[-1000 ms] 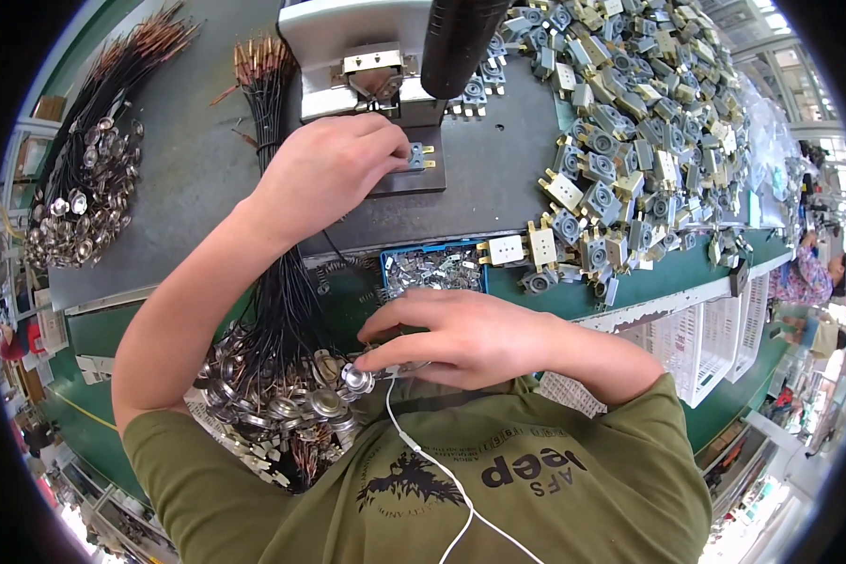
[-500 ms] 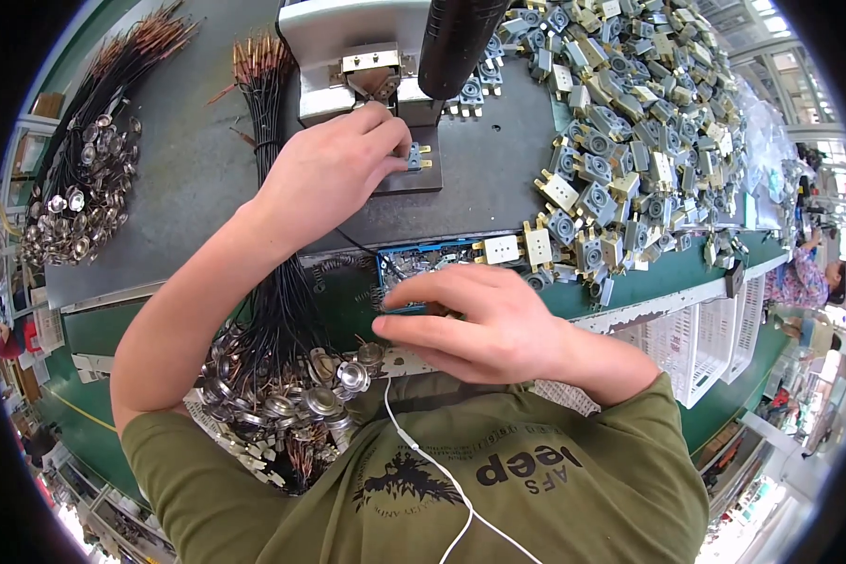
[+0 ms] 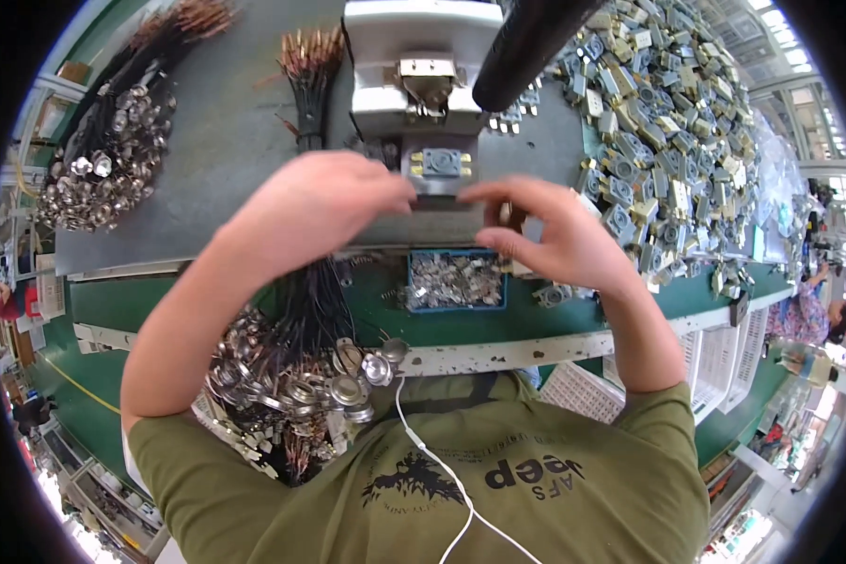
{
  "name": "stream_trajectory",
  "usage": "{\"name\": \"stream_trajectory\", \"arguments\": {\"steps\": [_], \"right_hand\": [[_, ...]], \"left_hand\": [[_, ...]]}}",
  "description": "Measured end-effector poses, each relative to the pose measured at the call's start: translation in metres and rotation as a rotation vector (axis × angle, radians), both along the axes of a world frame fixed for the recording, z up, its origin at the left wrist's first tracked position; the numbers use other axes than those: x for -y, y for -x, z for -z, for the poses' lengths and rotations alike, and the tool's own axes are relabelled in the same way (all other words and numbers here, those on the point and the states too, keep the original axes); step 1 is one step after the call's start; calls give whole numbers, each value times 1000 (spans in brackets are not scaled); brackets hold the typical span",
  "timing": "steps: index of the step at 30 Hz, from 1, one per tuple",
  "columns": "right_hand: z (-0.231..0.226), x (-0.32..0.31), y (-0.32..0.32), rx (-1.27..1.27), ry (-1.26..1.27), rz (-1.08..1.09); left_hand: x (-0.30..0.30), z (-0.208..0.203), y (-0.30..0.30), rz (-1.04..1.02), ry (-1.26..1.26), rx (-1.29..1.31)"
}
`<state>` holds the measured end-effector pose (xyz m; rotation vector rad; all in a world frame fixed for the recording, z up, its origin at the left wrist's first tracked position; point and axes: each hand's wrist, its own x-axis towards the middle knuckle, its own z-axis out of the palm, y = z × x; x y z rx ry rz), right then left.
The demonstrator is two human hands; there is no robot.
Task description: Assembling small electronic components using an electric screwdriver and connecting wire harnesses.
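Note:
A grey block with brass-coloured terminals (image 3: 440, 163) lies on the small metal plate in front of a metal press fixture (image 3: 428, 89). My left hand (image 3: 324, 207) is just left of the block, its fingertips near the plate's edge. Motion smears its fingers, so whether they are closed cannot be made out. To the right of the block is my right hand (image 3: 559, 235), open, with thumb and fingers apart and nothing seen held in them. Between my hands and my body sits a blue tray (image 3: 457, 308) filled with small metal pieces.
A large heap of similar blocks (image 3: 663, 132) covers the right of the table. Black wire bundles (image 3: 312, 103) with silvery round caps (image 3: 301, 390) lie at left and hang at the near edge. A dark cylinder (image 3: 526, 56) slants beside the fixture. White baskets (image 3: 714, 362) stand at right.
My left hand has drawn back from the fixture, and the block it was at now lies uncovered on the plate. My right hand has risen from above the tray to the block's right. The view has shifted.

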<state>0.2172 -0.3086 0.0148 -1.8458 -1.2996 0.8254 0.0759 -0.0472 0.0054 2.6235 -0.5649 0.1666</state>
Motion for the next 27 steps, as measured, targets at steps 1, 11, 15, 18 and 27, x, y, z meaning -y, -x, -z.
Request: {"name": "stream_trajectory", "arguments": {"steps": [1, 11, 15, 18, 27], "right_hand": [[2, 4, 4, 131, -219, 105], [6, 5, 26, -55, -57, 314], [16, 0, 23, -448, -51, 310], [17, -3, 23, -505, -64, 257], [32, -15, 22, -825, -89, 231]], "left_hand": [[2, -12, 0, -74, -30, -44], [13, -16, -1, -37, 44, 25], [7, -27, 0, -44, 11, -26], [4, -31, 6, -63, 27, -49], [9, -38, 7, -106, 138, -94]]}}
